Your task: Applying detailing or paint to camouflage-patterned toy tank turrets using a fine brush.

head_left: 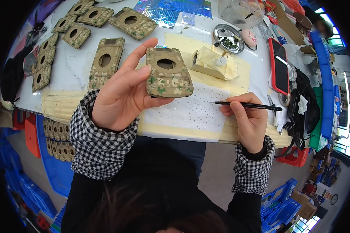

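My left hand [122,93] grips a camouflage-painted model tank hull [169,79] by its edges, raised over the table, the round hole in its deck facing me. Between the fingers of my right hand [247,120] is a thin black paintbrush [256,105], its fine tip pointing left toward the hull but apart from it. Beneath both hands lies a white sheet [182,116] dotted with small dark specks. Another hull [106,62] rests on the table just left of the held one. Beyond the sheet sits a tape-wrapped block [214,64] with a small whitish cap on it.
Several more camouflage hulls [132,23] lie at the far left. A round metal dish [228,39] with dark green bits stands at the back, beside a pink rounded object [249,38]. A red-cased phone [279,66] is at right. A blue tray [60,174] of hulls sits lower left.
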A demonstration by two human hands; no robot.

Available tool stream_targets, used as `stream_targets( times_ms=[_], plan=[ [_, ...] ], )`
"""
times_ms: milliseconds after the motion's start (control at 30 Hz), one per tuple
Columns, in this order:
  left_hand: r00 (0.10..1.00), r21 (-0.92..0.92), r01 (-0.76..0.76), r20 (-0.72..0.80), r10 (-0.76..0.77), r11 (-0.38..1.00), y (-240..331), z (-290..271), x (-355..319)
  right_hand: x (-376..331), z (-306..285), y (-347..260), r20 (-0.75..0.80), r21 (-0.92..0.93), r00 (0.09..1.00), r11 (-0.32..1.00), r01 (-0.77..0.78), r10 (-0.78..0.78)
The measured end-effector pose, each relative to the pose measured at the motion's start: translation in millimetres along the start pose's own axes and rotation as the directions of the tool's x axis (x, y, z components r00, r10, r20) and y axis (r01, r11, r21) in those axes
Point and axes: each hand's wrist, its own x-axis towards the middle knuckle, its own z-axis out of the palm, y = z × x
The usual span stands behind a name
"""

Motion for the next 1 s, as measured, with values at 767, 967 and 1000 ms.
stream_targets(
  times_ms=[767,967,1000],
  plan=[
    [1.000,-0.017,0.014,0.012,-0.014,1.000,1,-1,-2,6,2,-28,-0.062,0.038,0.987,0.988,0.150,-0.147],
    [0.998,-0.071,0.059,0.022,-0.057,0.996,3,-2,-4,33,31,-64,0.082,0.070,0.919,0.923,0.379,-0.384],
    [0.997,-0.079,0.070,0.029,-0.068,0.994,4,-3,-4,38,35,-68,0.123,0.018,0.911,0.919,0.395,-0.394]
  ],
)
